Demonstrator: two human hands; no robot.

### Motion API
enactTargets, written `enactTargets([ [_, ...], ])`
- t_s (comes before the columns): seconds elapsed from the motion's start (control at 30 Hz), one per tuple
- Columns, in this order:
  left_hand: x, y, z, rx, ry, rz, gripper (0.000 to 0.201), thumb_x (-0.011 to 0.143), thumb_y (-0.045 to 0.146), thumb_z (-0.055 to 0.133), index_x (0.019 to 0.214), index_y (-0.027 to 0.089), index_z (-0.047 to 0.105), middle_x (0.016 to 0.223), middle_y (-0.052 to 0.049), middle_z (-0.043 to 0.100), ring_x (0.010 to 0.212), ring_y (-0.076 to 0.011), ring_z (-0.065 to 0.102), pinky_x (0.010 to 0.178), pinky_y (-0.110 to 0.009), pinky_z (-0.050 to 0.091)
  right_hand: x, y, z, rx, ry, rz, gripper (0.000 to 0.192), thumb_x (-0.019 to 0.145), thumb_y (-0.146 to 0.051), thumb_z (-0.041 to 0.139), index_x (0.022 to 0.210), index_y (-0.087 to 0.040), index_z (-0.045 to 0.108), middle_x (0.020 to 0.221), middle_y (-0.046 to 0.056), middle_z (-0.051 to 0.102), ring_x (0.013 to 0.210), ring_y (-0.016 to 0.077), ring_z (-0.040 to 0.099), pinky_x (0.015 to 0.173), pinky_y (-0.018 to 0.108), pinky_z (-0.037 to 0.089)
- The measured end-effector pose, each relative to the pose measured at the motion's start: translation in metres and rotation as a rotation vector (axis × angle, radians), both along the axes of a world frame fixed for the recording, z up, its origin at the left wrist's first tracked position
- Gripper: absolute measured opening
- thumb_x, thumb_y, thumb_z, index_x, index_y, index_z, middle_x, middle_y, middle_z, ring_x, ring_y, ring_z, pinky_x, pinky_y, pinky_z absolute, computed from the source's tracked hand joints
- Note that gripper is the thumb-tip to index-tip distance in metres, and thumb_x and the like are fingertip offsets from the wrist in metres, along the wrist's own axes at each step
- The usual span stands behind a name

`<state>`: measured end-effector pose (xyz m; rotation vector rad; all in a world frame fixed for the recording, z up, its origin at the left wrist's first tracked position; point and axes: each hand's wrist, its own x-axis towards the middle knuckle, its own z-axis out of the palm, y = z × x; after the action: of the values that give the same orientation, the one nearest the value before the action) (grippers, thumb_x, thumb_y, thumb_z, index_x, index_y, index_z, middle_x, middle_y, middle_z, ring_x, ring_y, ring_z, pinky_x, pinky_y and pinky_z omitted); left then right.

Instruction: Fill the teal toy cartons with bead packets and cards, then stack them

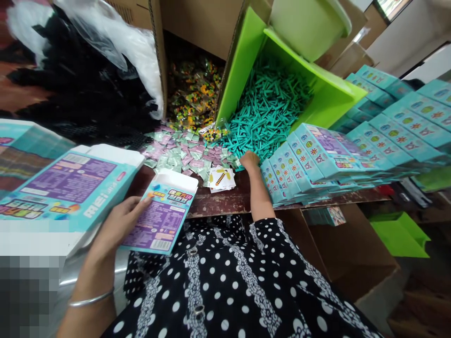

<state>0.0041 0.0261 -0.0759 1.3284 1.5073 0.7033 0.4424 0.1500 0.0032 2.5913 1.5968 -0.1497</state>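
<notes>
My left hand (118, 220) holds a small teal and purple carton (162, 216) by its left edge, its top flap open, just above my lap. My right hand (249, 160) reaches forward to the near edge of a heap of teal sticks (268, 110) that spills from a tipped green bin (327, 94); its fingers are curled among the sticks and I cannot see what they grip. A small stack of white cards (221, 178) with a pickaxe picture lies just left of that hand. Small pink and green packets (179, 152) are scattered behind the cards.
Flat teal cartons (317, 162) lie fanned in rows to the right on the brown table (225, 199). A large teal box (66, 188) sits at left. A cardboard box holds bags of coloured beads (192, 91). Black pieces in clear plastic (81, 84) fill the back left.
</notes>
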Motion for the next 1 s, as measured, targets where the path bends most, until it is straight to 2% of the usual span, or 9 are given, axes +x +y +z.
enactTargets([
  [0.1, -0.002, -0.001, -0.003, -0.004, -0.011, 0.001, 0.078, 0.08, 0.093, 0.071, 0.106, 0.019, 0.075, 0.098, -0.006, 0.083, 0.094, -0.0347, 0.075, 0.076, -0.037, 0.057, 0.004, 0.007, -0.01, 0.001, 0.037, -0.026, 0.044, 0.108, -0.025, 0.06, 0.145, -0.005, 0.071, 0.144, 0.031, 0.073, 0.135, 0.0336, 0.073, 0.104, 0.036, 0.055],
  [0.27, -0.004, 0.002, -0.008, 0.026, 0.01, -0.003, 0.076, 0.082, 0.092, 0.069, 0.103, 0.02, 0.077, 0.094, -0.005, 0.082, 0.09, -0.0332, 0.076, 0.073, -0.035, 0.057, 0.01, 0.014, -0.017, 0.012, 0.092, 0.021, 0.043, 0.113, -0.04, 0.058, 0.139, -0.011, 0.076, 0.14, 0.023, 0.078, 0.135, 0.0292, 0.073, 0.104, 0.03, 0.053],
  [0.4, -0.003, 0.002, -0.008, 0.028, 0.007, 0.01, 0.078, 0.08, 0.093, 0.07, 0.102, 0.019, 0.077, 0.093, -0.006, 0.082, 0.088, -0.0324, 0.076, 0.07, -0.034, 0.056, 0.004, 0.015, -0.02, 0.057, 0.096, 0.033, 0.039, 0.113, -0.038, 0.058, 0.136, -0.014, 0.078, 0.14, 0.021, 0.078, 0.135, 0.0278, 0.073, 0.104, 0.03, 0.053],
  [0.53, 0.0, -0.001, -0.001, 0.024, -0.013, 0.013, 0.078, 0.081, 0.091, 0.07, 0.105, 0.017, 0.078, 0.1, -0.008, 0.083, 0.093, -0.0332, 0.076, 0.077, -0.035, 0.057, -0.004, 0.01, -0.007, 0.096, 0.1, 0.025, 0.031, 0.104, -0.027, 0.069, 0.128, -0.012, 0.081, 0.131, 0.023, 0.081, 0.125, 0.0311, 0.076, 0.098, 0.032, 0.055],
  [0.63, 0.002, -0.002, 0.006, 0.015, -0.02, 0.016, 0.082, 0.077, 0.093, 0.071, 0.104, 0.017, 0.078, 0.1, -0.009, 0.084, 0.093, -0.0337, 0.077, 0.078, -0.036, 0.058, -0.011, 0.002, 0.016, 0.194, 0.086, 0.062, 0.031, 0.11, -0.029, 0.06, 0.125, -0.013, 0.081, 0.129, 0.022, 0.081, 0.123, 0.0306, 0.075, 0.098, 0.033, 0.054],
  [0.73, 0.006, 0.0, 0.013, 0.047, -0.033, 0.011, 0.085, 0.074, 0.095, 0.071, 0.103, 0.016, 0.079, 0.1, -0.01, 0.083, 0.094, -0.0338, 0.076, 0.078, -0.036, 0.058, -0.026, -0.01, 0.041, 0.367, 0.218, 0.224, 0.044, 0.117, -0.041, 0.045, 0.119, -0.015, 0.081, 0.11, 0.013, 0.082, 0.107, 0.0247, 0.075, 0.09, 0.03, 0.055],
  [0.83, 0.015, 0.003, 0.02, 0.068, -0.111, -0.009, 0.082, 0.078, 0.093, 0.072, 0.106, 0.016, 0.078, 0.103, -0.01, 0.083, 0.093, -0.0312, 0.075, 0.077, -0.035, 0.057, -0.056, -0.025, 0.06, 0.526, 0.665, 0.504, 0.052, 0.116, -0.053, 0.044, 0.109, -0.017, 0.081, 0.082, 0.003, 0.072, 0.078, 0.0187, 0.069, 0.072, 0.028, 0.054],
  [0.9, 0.023, 0.004, 0.024, 0.061, -0.193, -0.03, 0.08, 0.079, 0.091, 0.074, 0.106, 0.016, 0.077, 0.102, -0.009, 0.082, 0.089, -0.029, 0.073, 0.075, -0.034, 0.057, -0.08, -0.036, 0.067, 0.492, 0.905, 0.631, 0.05, 0.111, -0.058, 0.053, 0.102, -0.018, 0.08, 0.08, 0.002, 0.07, 0.067, 0.0156, 0.064, 0.065, 0.027, 0.052],
  [1.0, 0.034, 0.003, 0.03, 0.056, -0.283, -0.045, 0.08, 0.074, 0.092, 0.078, 0.103, 0.018, 0.077, 0.098, -0.008, 0.08, 0.084, -0.0269, 0.072, 0.07, -0.032, 0.056, -0.115, -0.051, 0.069, 0.351, 0.995, 0.726, 0.035, 0.103, -0.052, 0.069, 0.096, -0.018, 0.078, 0.087, 0.003, 0.073, 0.069, 0.0145, 0.065, 0.066, 0.027, 0.052],
])
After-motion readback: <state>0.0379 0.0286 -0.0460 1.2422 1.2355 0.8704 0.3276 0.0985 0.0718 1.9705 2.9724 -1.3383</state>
